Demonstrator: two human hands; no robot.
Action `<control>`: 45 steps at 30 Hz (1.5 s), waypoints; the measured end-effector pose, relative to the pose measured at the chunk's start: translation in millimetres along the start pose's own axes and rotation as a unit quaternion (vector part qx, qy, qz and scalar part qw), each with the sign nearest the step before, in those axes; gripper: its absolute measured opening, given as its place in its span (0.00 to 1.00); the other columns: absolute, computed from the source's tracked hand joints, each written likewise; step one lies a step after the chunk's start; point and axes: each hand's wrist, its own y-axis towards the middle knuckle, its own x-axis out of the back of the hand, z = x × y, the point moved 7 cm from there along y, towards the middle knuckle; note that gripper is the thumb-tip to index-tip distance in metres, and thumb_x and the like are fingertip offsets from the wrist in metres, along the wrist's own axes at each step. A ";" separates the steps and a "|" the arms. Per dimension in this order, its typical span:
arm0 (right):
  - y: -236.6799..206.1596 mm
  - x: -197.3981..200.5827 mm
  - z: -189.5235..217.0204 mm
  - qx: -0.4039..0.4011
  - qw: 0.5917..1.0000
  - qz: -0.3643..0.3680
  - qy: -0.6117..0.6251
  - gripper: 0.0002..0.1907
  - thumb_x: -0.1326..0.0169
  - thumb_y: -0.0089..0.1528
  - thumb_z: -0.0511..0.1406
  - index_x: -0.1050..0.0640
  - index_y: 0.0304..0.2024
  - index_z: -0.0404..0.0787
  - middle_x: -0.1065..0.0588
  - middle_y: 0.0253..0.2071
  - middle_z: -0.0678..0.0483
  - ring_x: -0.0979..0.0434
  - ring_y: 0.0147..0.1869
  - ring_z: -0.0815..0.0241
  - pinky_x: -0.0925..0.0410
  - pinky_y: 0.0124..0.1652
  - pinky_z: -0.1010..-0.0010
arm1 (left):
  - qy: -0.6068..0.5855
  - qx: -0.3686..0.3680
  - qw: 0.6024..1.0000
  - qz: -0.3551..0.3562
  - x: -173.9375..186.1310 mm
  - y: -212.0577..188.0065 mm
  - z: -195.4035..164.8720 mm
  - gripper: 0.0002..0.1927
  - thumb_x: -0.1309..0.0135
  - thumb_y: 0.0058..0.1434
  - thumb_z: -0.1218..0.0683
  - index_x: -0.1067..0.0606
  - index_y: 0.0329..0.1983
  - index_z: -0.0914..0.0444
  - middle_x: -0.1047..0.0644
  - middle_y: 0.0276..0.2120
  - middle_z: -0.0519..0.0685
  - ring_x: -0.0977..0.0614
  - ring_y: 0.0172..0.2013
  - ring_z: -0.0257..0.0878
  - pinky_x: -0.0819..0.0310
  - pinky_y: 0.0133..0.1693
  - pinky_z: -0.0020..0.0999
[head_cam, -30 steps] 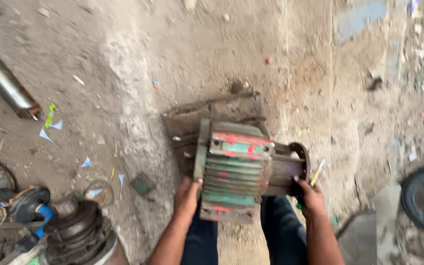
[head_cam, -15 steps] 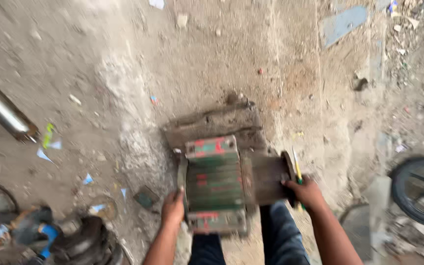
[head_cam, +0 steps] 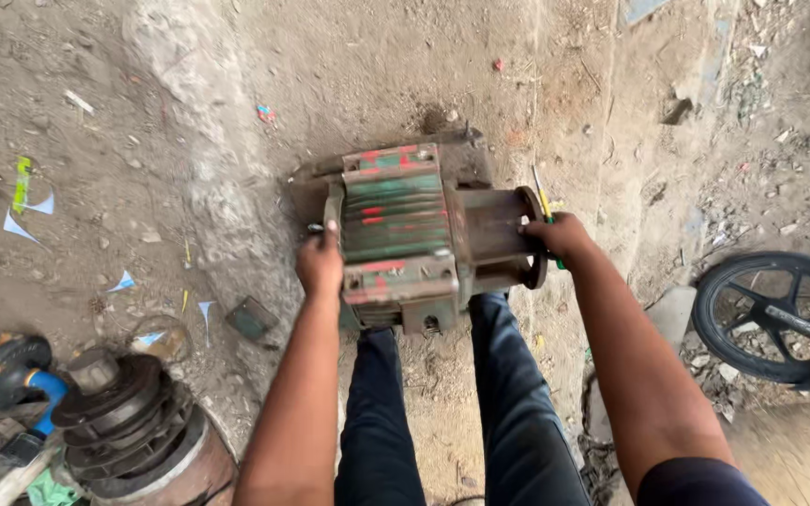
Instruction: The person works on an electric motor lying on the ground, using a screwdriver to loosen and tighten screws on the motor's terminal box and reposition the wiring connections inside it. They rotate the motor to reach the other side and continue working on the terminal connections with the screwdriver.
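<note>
A heavy old motor housing (head_cam: 396, 234), finned, with worn green and red paint, hangs above the dirt ground in front of my legs. My left hand (head_cam: 321, 264) grips its left end. At the opposite end my right hand (head_cam: 558, 235) holds the round rusty flange (head_cam: 529, 239), with a thin yellow-green screwdriver (head_cam: 542, 200) pinched in the same hand. A dark flat plate (head_cam: 466, 161) lies on the ground behind the motor.
A stepped pulley on a rusty drum (head_cam: 128, 426) stands at the lower left beside a blue and black tool (head_cam: 7, 370). A black wheel (head_cam: 780, 319) lies at the right. Paper scraps (head_cam: 25, 192) and a small green block (head_cam: 250, 319) litter the ground.
The motor has come up off the plate and now hangs higher between both hands. The view has tilted down and shows my legs below it.
</note>
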 end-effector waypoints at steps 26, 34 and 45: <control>-95.7 -3.0 -128.3 0.211 0.961 -0.071 0.163 0.22 0.46 0.65 0.29 0.32 0.61 0.38 0.23 0.43 0.45 0.19 0.34 0.59 0.28 0.29 0.68 | -0.012 -0.323 0.934 -0.153 31.7 -195.2 7.2 0.28 0.39 0.62 0.48 0.32 0.61 0.62 0.30 0.59 0.60 0.30 0.63 0.57 0.39 0.64 0.55; -200.2 -127.7 -199.3 0.153 0.859 0.081 0.482 0.23 0.54 0.58 0.33 0.26 0.56 0.40 0.22 0.39 0.50 0.21 0.31 0.60 0.27 0.31 0.70 | -0.172 -0.073 0.971 0.147 -110.3 -188.6 147.5 0.16 0.41 0.67 0.43 0.19 0.38 0.60 0.18 0.35 0.44 0.17 0.38 0.37 0.23 0.41 0.36; -190.6 -215.4 -218.8 0.327 0.861 0.026 0.389 0.25 0.43 0.61 0.33 0.27 0.61 0.34 0.27 0.46 0.51 0.29 0.43 0.64 0.33 0.43 0.73 | -0.296 -0.116 0.947 0.045 -122.5 -189.5 128.6 0.17 0.38 0.64 0.46 0.21 0.26 0.62 0.24 0.17 0.43 0.24 0.20 0.32 0.30 0.26 0.34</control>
